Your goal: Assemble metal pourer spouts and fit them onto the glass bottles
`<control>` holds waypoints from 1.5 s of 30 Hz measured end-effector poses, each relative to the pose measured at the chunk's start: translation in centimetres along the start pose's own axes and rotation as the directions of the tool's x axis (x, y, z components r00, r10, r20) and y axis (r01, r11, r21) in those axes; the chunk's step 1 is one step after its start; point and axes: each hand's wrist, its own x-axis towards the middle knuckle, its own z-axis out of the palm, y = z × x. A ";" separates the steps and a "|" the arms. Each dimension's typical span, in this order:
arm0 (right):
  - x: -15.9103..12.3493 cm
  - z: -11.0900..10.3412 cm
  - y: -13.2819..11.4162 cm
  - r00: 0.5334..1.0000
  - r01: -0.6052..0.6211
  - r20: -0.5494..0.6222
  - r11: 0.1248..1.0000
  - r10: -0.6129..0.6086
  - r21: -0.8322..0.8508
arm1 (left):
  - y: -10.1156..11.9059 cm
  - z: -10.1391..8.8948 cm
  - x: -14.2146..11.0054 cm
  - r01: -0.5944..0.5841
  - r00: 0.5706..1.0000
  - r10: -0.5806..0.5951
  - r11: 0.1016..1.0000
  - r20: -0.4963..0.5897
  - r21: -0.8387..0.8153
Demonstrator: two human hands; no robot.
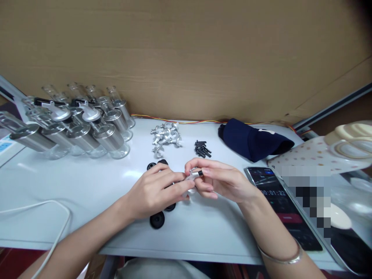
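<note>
Left hand: the left hand [157, 192] is curled closed around a small silver pump head [192, 176], gripping it from the left, just above the tabletop [87, 186].
Right hand: the right hand [221, 180] pinches the black tip [200, 173] at the spout end of the same piece, fingers closed on it; a bangle [281, 259] sits on that wrist.
Pump head: held between both hands, near the middle of the tabletop, spout pointing to the right.
Black discs: several black discs [157, 220] lie on the tabletop under and around the left hand, one just in front of it, others partly hidden behind the fingers.
Silver parts: a heap of like silver pump heads [166, 136] lies beyond the hands.
Black tips: a small pile of black tips [202, 149] lies just right of that heap.
Bottles: a cluster of clear bottles with metal sleeves [95, 131] stands at far left, two with pumps fitted.
Right side: a dark blue cap [252, 141], then a phone [283, 205] showing a running timer.
Cable: a white cable [58, 217] loops at lower left.
</note>
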 end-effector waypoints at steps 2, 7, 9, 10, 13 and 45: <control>0.1 0.2 0.1 0.999 0.027 -0.019 1.000 -0.027 -0.005 | 0.0 0.0 0.0 -0.001 1.000 0.001 1.000 0.000 0.002; 0.1 0.5 0.1 0.997 0.080 -0.010 0.997 -0.080 -0.001 | 0.0 -0.1 -0.1 0.026 1.000 -0.026 1.000 -0.004 0.001; 0.0 0.5 0.1 0.996 0.090 0.003 0.996 -0.090 -0.002 | 0.1 -0.2 -0.1 0.036 0.999 -0.036 0.999 -0.008 -0.021; 0.0 0.5 0.1 0.996 0.093 0.005 0.996 -0.093 -0.008 | 0.1 -0.2 -0.1 0.038 0.999 -0.038 0.999 -0.014 -0.027; -0.1 0.7 0.0 0.996 0.092 -0.009 0.995 -0.092 -0.047 | 0.1 -0.1 -0.1 0.032 0.999 -0.033 0.999 -0.037 -0.033; 0.5 1.2 0.0 0.982 0.134 -0.105 0.969 -0.158 -0.207 | -0.2 0.4 -0.5 0.049 0.994 -0.051 0.998 -0.092 -0.027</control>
